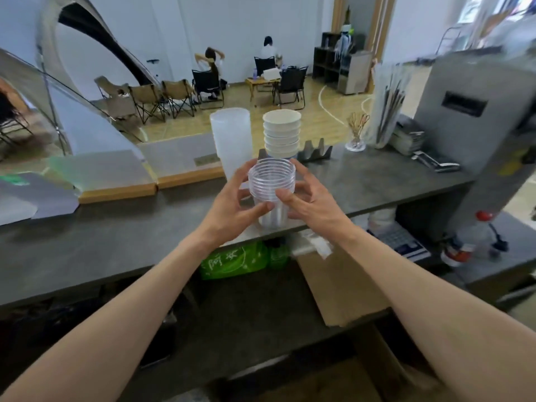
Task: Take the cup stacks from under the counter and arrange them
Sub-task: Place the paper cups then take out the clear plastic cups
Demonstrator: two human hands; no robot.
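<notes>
- Standing toward the counter's [116, 245] far edge, the frosted cup stack [230, 134] and, just right of it, the white cup stack [281, 132] look already arranged.
- Left hand [232, 204] and right hand [307, 198] grip the clear cup stack [272, 184] above the near edge, upright, mouths up, not yet placed.

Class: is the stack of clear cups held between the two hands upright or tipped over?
Upright. The clear cup stack has its open rims facing up, with the left hand and right hand gripping its sides.
</notes>
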